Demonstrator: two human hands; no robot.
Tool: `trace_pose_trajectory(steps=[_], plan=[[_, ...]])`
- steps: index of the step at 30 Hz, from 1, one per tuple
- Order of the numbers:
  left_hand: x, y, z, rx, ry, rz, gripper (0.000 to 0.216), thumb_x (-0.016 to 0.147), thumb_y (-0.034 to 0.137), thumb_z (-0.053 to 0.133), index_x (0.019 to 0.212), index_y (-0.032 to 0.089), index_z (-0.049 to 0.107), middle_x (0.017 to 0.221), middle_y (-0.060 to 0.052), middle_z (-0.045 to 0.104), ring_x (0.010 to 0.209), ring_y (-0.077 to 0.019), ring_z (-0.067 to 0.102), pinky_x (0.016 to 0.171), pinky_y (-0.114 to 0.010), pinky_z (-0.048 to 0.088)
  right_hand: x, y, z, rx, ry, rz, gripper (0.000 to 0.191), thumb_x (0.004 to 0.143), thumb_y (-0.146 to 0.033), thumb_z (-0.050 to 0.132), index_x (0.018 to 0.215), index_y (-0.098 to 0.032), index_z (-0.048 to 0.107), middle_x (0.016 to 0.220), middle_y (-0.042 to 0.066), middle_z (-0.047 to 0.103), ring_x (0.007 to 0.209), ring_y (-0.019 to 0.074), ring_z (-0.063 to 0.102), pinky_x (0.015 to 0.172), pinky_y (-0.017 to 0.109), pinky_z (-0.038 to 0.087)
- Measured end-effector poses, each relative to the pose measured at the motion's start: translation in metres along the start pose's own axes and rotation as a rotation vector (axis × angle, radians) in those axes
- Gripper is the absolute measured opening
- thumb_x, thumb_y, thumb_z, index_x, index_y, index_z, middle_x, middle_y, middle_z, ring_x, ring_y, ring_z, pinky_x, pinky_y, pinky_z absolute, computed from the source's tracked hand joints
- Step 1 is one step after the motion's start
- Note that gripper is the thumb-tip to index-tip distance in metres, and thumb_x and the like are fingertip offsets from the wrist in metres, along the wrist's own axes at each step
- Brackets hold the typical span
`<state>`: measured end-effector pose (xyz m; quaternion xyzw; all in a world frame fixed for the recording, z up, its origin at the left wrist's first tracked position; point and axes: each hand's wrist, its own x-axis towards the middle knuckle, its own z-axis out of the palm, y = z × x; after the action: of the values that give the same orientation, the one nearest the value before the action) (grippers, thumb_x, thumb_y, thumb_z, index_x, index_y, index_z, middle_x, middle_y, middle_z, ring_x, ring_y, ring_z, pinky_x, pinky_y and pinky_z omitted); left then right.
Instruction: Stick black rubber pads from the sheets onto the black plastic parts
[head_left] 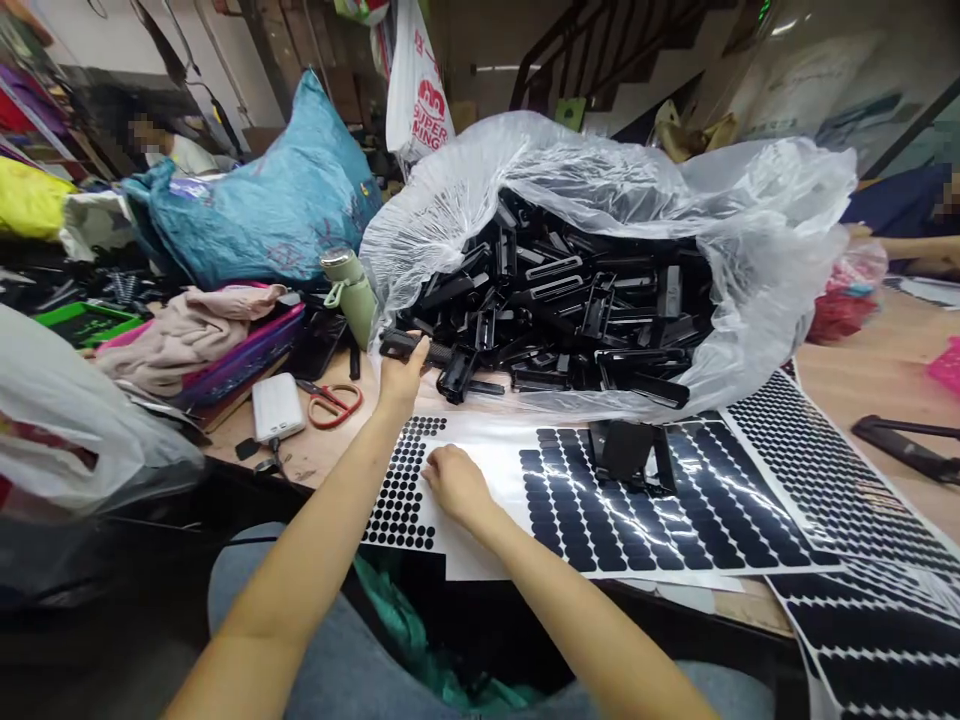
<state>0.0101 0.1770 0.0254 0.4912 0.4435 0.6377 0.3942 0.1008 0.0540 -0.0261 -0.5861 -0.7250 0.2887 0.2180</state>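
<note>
A: Looking at the left hand (403,375); what has it got?

B: Its fingers are closed around a black plastic part (405,345) at the mouth of the clear bag (750,230); the part lies at the near-left edge of the heap of like pieces (570,300), just above the tabletop (862,375).

A: And the right hand (454,482)?

B: Palm down on the sheet of black dot stickers (600,500), fingers curled onto a bare white strip between the dot columns; whether it pinches a dot I cannot tell.

A: Anything close by?

B: Red-handled scissors (330,403) and a white power bank (276,405) lie left of the left hand; a green bottle (352,295) leans against the bag; another black piece (626,452) stands on the sheet.
</note>
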Motion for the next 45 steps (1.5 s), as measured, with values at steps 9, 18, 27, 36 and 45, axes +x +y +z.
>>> trace_pose_trajectory(steps=[9,18,27,36,45], plan=[[-0.052,0.029,-0.069,-0.408,-0.134,-0.487,0.048,0.08,0.056,0.039,0.101,0.015,0.053,0.064,-0.003,0.063,0.054,-0.0143,0.06,0.051,-0.026,0.049,0.028,-0.018,0.022,-0.108,0.008,0.11,0.014,0.077,-0.01,0.044,0.085,-0.012,0.054,0.094,0.015,0.057,0.088,0.0238,0.054,0.069,0.031,0.038],[-0.109,0.032,-0.085,-0.3,-0.448,-0.908,0.035,0.083,0.038,0.039,0.088,0.01,0.06,0.065,-0.01,0.065,0.049,-0.0184,0.062,0.041,-0.025,0.047,-0.019,-0.032,-0.052,0.39,0.119,-0.161,0.013,0.083,-0.028,0.041,0.075,-0.02,0.047,0.093,0.003,0.051,0.085,0.0131,0.051,0.073,0.025,0.04],[-0.131,0.047,-0.05,-0.205,-0.492,-0.908,0.033,0.082,0.04,0.04,0.081,0.01,0.056,0.047,-0.005,0.058,0.04,-0.0183,0.059,0.035,-0.024,0.044,-0.053,-0.037,-0.066,0.425,0.082,-0.135,0.013,0.082,-0.018,0.041,0.069,-0.019,0.044,0.105,0.005,0.042,0.099,0.0148,0.046,0.087,0.031,0.037],[-0.14,0.044,-0.035,-0.184,-0.565,-0.853,0.032,0.083,0.039,0.04,0.088,0.011,0.055,0.048,-0.004,0.059,0.041,-0.0197,0.06,0.033,-0.023,0.043,-0.063,-0.027,-0.073,0.411,0.087,-0.08,0.016,0.081,-0.015,0.04,0.066,-0.019,0.042,0.095,0.003,0.041,0.084,0.0132,0.049,0.079,0.03,0.041],[-0.142,0.037,-0.032,-0.117,-0.578,-0.865,0.036,0.082,0.041,0.039,0.087,0.01,0.056,0.049,-0.007,0.06,0.043,-0.0199,0.061,0.034,-0.023,0.044,-0.064,-0.021,-0.074,0.394,0.057,-0.034,0.015,0.079,-0.014,0.043,0.065,-0.019,0.042,0.092,0.002,0.041,0.088,0.0147,0.046,0.084,0.032,0.038]])
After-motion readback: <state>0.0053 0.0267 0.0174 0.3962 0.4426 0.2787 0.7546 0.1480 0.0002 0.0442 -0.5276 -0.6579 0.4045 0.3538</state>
